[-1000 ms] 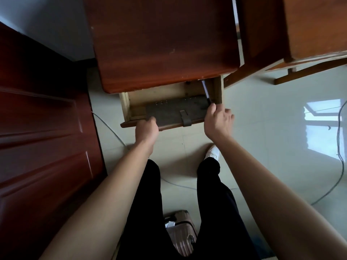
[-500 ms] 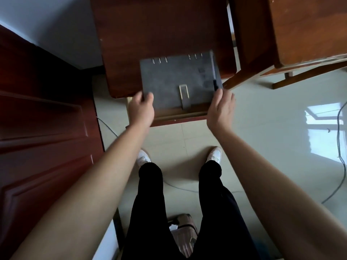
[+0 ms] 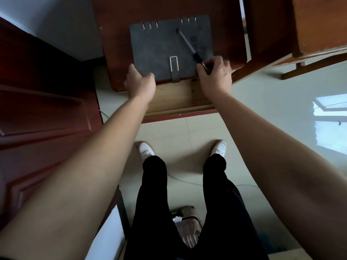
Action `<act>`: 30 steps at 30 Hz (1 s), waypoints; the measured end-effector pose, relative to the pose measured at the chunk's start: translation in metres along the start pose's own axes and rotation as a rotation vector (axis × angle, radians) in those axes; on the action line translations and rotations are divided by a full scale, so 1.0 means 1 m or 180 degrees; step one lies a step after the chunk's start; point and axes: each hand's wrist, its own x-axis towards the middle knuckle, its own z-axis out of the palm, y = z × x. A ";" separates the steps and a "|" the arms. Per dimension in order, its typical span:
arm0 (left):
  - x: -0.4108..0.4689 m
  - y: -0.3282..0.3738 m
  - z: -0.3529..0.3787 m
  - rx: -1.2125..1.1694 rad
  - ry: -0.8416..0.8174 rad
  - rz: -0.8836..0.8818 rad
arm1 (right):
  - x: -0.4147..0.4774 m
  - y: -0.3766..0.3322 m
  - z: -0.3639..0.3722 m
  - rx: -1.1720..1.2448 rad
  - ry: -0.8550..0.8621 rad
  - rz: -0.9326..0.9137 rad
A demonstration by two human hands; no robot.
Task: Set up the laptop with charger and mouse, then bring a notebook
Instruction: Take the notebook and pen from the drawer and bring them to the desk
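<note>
From where I stand, the grey ring-bound notebook [image 3: 165,49] lies flat on the top of the small wooden desk [image 3: 116,53], its near edge at the desk's front lip, its strap clasp [image 3: 173,62] pointing toward the person. The left hand [image 3: 140,82] has its fingers curled round the near left corner of the cover, thumb on top, so it grips the notebook. The right hand [image 3: 216,76] is closed in a pinch on the near end of a pen [image 3: 187,43], which lies slantwise across the right half of the cover with its far tip toward the rings. Just below the desk top a drawer [image 3: 178,98] stands pulled out, and its bare wooden bottom shows between the two wrists. A dark red door [image 3: 47,113] is on the left, and a pink suitcase [image 3: 187,228] sits on the pale tiled floor [image 3: 272,119] behind the person's legs. No laptop, charger or mouse is anywhere in sight, so I cannot say whether that part of the job is done. What I can judge is that the last part, the notebook, is under way: it is out and in hand. By my reckoning it has yet to be carried to wherever the laptop is, the pen either taken along or set aside, and the drawer perhaps pushed shut.
</note>
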 end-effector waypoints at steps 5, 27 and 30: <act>-0.038 -0.022 0.018 0.0436 0.0503 -0.0177 | -0.037 0.014 -0.002 0.0237 0.0097 0.0021; -0.042 -0.030 0.023 -0.2805 -0.0222 -0.2397 | -0.045 0.009 0.006 0.3510 -0.0034 0.2999; -0.027 -0.023 0.022 -0.3154 -0.0386 -0.2136 | -0.024 0.006 0.001 0.3567 -0.0425 0.2737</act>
